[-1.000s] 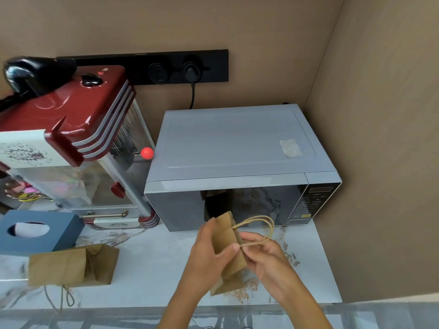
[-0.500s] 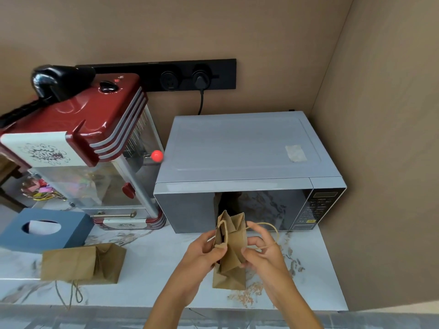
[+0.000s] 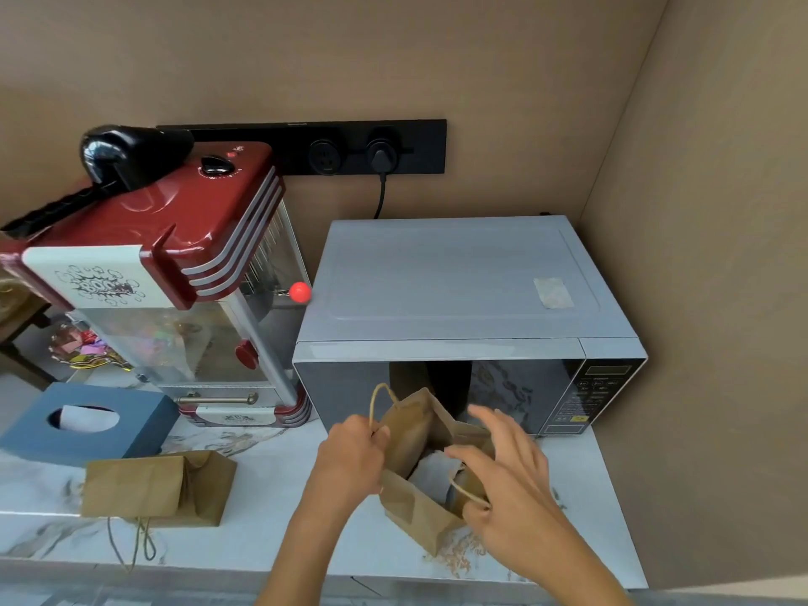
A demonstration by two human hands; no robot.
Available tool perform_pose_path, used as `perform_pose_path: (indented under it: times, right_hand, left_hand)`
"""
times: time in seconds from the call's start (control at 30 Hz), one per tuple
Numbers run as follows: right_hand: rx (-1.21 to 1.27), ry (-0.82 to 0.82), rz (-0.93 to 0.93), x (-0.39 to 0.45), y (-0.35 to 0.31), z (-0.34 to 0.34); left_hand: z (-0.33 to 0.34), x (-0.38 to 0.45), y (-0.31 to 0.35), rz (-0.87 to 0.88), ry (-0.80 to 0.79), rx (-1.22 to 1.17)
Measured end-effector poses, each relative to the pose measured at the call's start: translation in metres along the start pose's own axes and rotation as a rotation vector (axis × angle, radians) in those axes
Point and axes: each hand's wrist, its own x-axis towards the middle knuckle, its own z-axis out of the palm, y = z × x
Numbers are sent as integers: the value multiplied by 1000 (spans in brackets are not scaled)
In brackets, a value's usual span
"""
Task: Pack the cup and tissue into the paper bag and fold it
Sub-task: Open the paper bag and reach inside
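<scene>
Bag (image 3: 415,509) stands on surface (image 3: 271,496) in front of microwave (image 3: 459,290), mouth spread open. Left hand (image 3: 350,461) is closed, pinching the near rim by the handle loop; right hand (image 3: 503,470) is half open w/ fingers spread over the far rim, the other loop hooked near its thumb. Something white shows inside, prob. tissue (image 3: 433,472); cup can't be made out. Step looks like opening/checking contents. Next: bring the rims together & crease the top down. Vs half a sec ago: bag was pinched narrow btw both hands, now it gapes wide and sits lower.
</scene>
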Motion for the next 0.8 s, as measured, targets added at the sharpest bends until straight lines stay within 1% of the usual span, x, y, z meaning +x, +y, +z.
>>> perform_pose_path:
  times: [0.03,0.1,0.2,0.3,0.33,0.4,0.47,0.53,0.6,0.7,0.73,0.8]
  right_hand:
    - [-88,-47,-23,1,-3,-4]
    - [-148,-109,-3,2,-6,-12]
    - [-64,-207,44,3,-5,-21]
    - [67,-315,121,3,1,-29]
    - [104,-309,134,2,3,-30]
    - [97,-237,113,2,6,-32]
    - [89,-170,105,3,3,-35]
    - [96,-135,115,3,0,-35]
    - [123,-99,152,2,-1,-35]
    - [237,-135,222,2,2,-35]
    - [234,-140,240,2,1,-35]
    - [130,-85,256,3,0,-32]
  left_hand:
    - [1,1,3,17,37,56]
    - [4,3,8,53,96,104]
    - [10,1,7,110,154,-29]
    - [19,-1,0,233,186,-139]
    - [21,-1,-3,276,196,-162]
    - [21,-2,-6,344,197,-167]
    - [19,-4,-6,372,151,-81]
    - [21,-9,-4,323,68,3]
    - [24,-17,0,224,20,77]
    - [24,-27,6,123,88,193]
    - [23,-29,7,115,117,223]
    - [19,-31,6,131,151,268]
